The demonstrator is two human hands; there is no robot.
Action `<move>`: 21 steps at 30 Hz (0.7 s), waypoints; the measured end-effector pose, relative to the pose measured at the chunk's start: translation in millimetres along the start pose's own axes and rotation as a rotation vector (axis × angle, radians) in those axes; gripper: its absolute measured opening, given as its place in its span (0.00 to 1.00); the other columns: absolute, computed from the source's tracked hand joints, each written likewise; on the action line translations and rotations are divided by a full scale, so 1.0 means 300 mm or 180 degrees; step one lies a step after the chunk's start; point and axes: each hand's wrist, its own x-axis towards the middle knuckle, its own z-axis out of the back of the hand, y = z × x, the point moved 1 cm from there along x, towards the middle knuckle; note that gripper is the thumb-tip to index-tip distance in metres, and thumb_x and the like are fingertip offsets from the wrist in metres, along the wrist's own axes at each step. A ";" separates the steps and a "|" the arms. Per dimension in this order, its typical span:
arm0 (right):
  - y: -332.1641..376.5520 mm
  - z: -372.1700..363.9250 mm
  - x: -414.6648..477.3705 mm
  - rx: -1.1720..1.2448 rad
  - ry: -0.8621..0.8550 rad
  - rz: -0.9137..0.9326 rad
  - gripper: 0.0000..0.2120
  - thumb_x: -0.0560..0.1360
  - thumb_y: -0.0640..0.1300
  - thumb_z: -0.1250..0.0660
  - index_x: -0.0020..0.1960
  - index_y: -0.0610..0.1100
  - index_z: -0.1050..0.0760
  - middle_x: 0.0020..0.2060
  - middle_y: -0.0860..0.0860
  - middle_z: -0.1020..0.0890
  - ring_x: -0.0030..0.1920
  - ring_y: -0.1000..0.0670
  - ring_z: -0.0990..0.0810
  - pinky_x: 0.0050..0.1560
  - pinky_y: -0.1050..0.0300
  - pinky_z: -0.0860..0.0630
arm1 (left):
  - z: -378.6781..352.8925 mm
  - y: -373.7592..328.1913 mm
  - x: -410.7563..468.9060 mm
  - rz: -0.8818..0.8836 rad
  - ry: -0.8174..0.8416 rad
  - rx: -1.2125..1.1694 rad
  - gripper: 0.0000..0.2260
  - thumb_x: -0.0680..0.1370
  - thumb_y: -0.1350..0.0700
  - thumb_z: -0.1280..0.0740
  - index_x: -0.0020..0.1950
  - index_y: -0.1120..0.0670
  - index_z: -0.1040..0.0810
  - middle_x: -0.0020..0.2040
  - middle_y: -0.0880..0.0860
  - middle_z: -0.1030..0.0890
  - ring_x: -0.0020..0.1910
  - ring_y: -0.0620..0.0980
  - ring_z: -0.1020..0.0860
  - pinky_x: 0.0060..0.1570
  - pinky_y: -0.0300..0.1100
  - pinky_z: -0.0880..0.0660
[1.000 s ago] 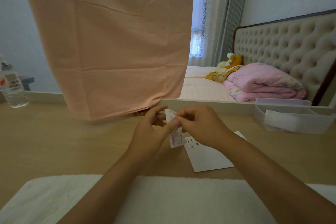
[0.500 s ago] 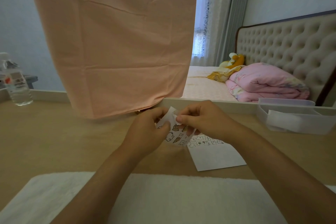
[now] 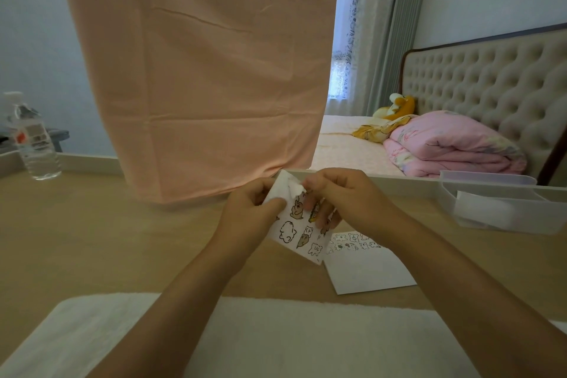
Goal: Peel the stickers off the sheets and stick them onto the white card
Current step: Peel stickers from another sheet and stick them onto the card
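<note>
Two hands up over the desk [image 3: 107, 239]: left hand [image 3: 251, 212] gripping the sticker sheet [image 3: 299, 236] by its left edge, right hand [image 3: 343, 196] pinching a half-lifted sticker [image 3: 295, 189] at the top. Below and rightward, nearer the right hand, white card [image 3: 368, 270] flat on the desk, far left corner hidden behind the sheet; sticker's design unreadable.

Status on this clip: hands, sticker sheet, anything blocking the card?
Left hand grips sticker sheet, held above desk. Right hand pinches a lifted sticker at sheet's top. White card flat on desk, nothing blocking it.
</note>
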 end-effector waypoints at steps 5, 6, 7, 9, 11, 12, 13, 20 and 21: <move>-0.028 -0.011 0.005 -0.0866 -0.0646 0.0378 0.11 0.76 0.41 0.30 0.52 0.57 0.19 0.44 0.64 0.19 0.39 0.60 0.20 0.42 0.62 0.23 | -0.017 0.029 0.005 0.0958 0.0139 -0.0948 0.11 0.79 0.63 0.34 0.60 0.56 0.20 0.51 0.57 0.14 0.52 0.58 0.16 0.55 0.55 0.20; -0.028 -0.013 0.003 -0.1112 -0.0778 0.0500 0.13 0.75 0.44 0.29 0.55 0.60 0.21 0.49 0.65 0.21 0.41 0.61 0.21 0.44 0.62 0.22 | -0.021 0.036 0.004 0.0967 0.0211 -0.0891 0.11 0.79 0.63 0.34 0.60 0.56 0.20 0.51 0.56 0.14 0.52 0.58 0.16 0.56 0.56 0.20; -0.028 -0.014 0.003 -0.1293 -0.0816 0.0540 0.15 0.75 0.47 0.29 0.59 0.61 0.23 0.53 0.65 0.22 0.43 0.61 0.21 0.45 0.60 0.21 | -0.025 0.041 0.001 0.0931 0.0280 -0.0766 0.10 0.79 0.62 0.34 0.59 0.55 0.19 0.51 0.55 0.14 0.52 0.58 0.16 0.56 0.55 0.20; -0.026 -0.010 0.002 -0.1273 -0.0713 0.0364 0.15 0.76 0.50 0.29 0.62 0.60 0.22 0.52 0.62 0.19 0.42 0.59 0.19 0.46 0.54 0.18 | -0.029 0.044 -0.003 0.0830 0.0342 -0.0595 0.10 0.79 0.62 0.33 0.58 0.53 0.19 0.49 0.53 0.13 0.50 0.54 0.15 0.51 0.49 0.19; -0.023 -0.005 0.003 -0.1118 -0.0514 0.0083 0.08 0.76 0.49 0.29 0.54 0.57 0.17 0.42 0.59 0.15 0.38 0.59 0.16 0.44 0.53 0.16 | -0.028 0.045 -0.004 0.0652 0.0274 -0.0451 0.10 0.78 0.63 0.31 0.58 0.53 0.20 0.48 0.52 0.13 0.45 0.49 0.15 0.42 0.41 0.20; -0.023 -0.006 0.003 -0.1006 -0.0437 -0.0023 0.05 0.76 0.48 0.29 0.49 0.55 0.15 0.39 0.58 0.14 0.37 0.58 0.15 0.43 0.53 0.16 | -0.029 0.046 -0.006 0.0488 0.0181 -0.0300 0.11 0.77 0.63 0.30 0.58 0.51 0.20 0.49 0.51 0.13 0.45 0.48 0.15 0.40 0.39 0.20; -0.024 -0.008 0.003 -0.0873 -0.0401 -0.0098 0.04 0.76 0.46 0.28 0.45 0.53 0.15 0.37 0.56 0.13 0.37 0.57 0.15 0.42 0.53 0.16 | -0.029 0.055 -0.006 0.0227 0.0020 -0.0029 0.12 0.76 0.61 0.28 0.58 0.50 0.21 0.51 0.49 0.14 0.48 0.46 0.16 0.43 0.39 0.20; -0.026 -0.029 -0.002 0.0072 -0.0630 -0.0600 0.04 0.75 0.43 0.27 0.43 0.44 0.16 0.33 0.49 0.15 0.22 0.57 0.23 0.27 0.62 0.28 | -0.023 0.040 -0.028 -0.1481 -0.0614 0.1734 0.10 0.73 0.48 0.33 0.54 0.44 0.24 0.48 0.39 0.23 0.49 0.42 0.26 0.53 0.51 0.27; -0.027 -0.032 -0.004 0.0105 -0.0595 -0.0612 0.04 0.75 0.43 0.27 0.43 0.44 0.16 0.33 0.47 0.15 0.22 0.56 0.24 0.27 0.62 0.27 | -0.030 0.035 -0.033 -0.1533 -0.0553 0.1786 0.10 0.72 0.45 0.34 0.53 0.44 0.23 0.47 0.38 0.22 0.48 0.41 0.26 0.53 0.49 0.28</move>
